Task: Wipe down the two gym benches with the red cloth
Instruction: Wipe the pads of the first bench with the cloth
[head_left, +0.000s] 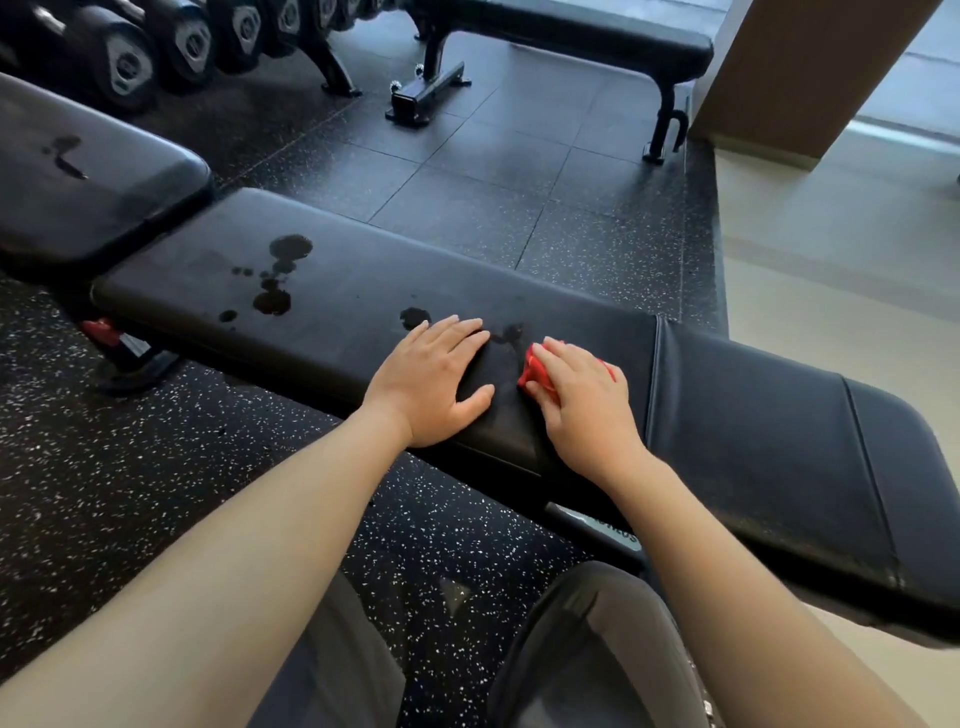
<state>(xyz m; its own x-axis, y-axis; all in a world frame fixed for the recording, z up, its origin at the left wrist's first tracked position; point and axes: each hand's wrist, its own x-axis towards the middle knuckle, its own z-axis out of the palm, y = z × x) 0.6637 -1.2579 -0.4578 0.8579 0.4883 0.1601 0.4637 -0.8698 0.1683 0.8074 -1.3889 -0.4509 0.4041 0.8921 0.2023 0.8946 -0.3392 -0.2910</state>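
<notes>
- The near bench (363, 312) is seen as a long black padded slab. Its long axis runs from the upper left to the lower right of the view, and its stitched end is pointed lower right, past the right hand's fingers.
- The red cloth (537, 371) is bunched into a small crumpled wad on the bench top. Most of it is hidden, and only bright red folds are shown at the fingertips and beside the thumb.
- The right hand (582, 402) is laid over the cloth. Its fingers are kept close together and bent over the wad, and the thumb is tucked against the cloth's near side.
- The left hand (431, 379) is pressed flat on the pad just left of the cloth, without touching it. Its fingers are straight and side by side, and the thumb is spread toward the right hand.
- Dark wet blotches (283, 275) are seen on the matte pad well beyond the left fingertips. A small blotch (415, 317) lies just ahead of the left fingertips, and a smear (511, 332) lies between the two hands' fingertips.
- A second bench (78, 208) is placed far left of the left hand's fingers, and a dark wet mark (65, 156) is carried on its pad.
</notes>
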